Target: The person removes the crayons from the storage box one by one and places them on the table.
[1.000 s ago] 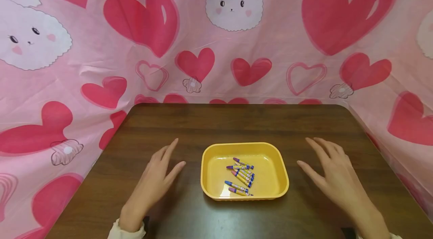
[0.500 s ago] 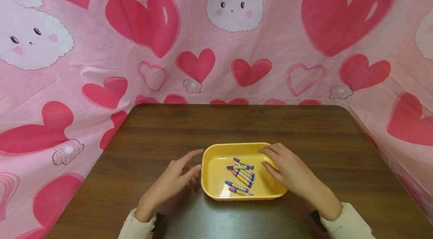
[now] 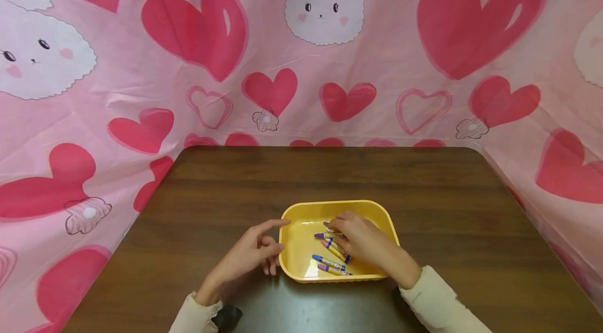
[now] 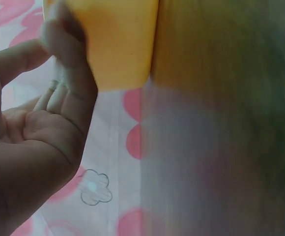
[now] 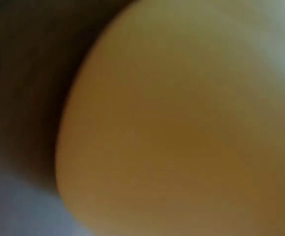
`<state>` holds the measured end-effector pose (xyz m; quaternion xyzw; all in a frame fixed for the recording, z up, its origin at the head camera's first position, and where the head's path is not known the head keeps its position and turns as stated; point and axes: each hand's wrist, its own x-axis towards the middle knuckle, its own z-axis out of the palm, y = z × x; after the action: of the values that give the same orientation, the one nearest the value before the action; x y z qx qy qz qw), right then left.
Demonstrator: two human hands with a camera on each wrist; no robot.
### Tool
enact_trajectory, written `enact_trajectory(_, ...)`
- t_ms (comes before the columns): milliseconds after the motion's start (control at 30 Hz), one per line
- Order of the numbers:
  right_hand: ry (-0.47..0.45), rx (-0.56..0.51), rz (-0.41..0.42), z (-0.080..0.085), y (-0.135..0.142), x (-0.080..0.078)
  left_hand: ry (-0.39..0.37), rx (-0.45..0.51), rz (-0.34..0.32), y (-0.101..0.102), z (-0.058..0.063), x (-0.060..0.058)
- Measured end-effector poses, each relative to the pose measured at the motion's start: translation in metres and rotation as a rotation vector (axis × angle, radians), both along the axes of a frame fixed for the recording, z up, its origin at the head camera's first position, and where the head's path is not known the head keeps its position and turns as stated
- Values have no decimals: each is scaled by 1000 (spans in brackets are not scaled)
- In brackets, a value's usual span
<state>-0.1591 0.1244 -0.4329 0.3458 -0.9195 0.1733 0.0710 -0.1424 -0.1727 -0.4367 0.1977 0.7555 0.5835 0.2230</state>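
Brown tabletop (image 3: 226, 191), yellow tray (image 3: 298, 241), blue-banded crayons (image 3: 335, 251).

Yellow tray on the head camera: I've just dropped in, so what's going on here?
The person's right hand reaches into the yellow tray, down among the crayons; whether it grips one is hidden. The left hand is at the tray's left rim. The tray sits on a dark wooden table, and the crayons in sight lie loosely inside it.
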Motion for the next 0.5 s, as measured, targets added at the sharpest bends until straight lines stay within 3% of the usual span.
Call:
enact_trajectory(200,60,65,6,-9,-8,-1,-2,31,21,2,0,0)
enact_trajectory(500,66,70,-42,-10,-12,3,-36,55,40,1,-3,-1)
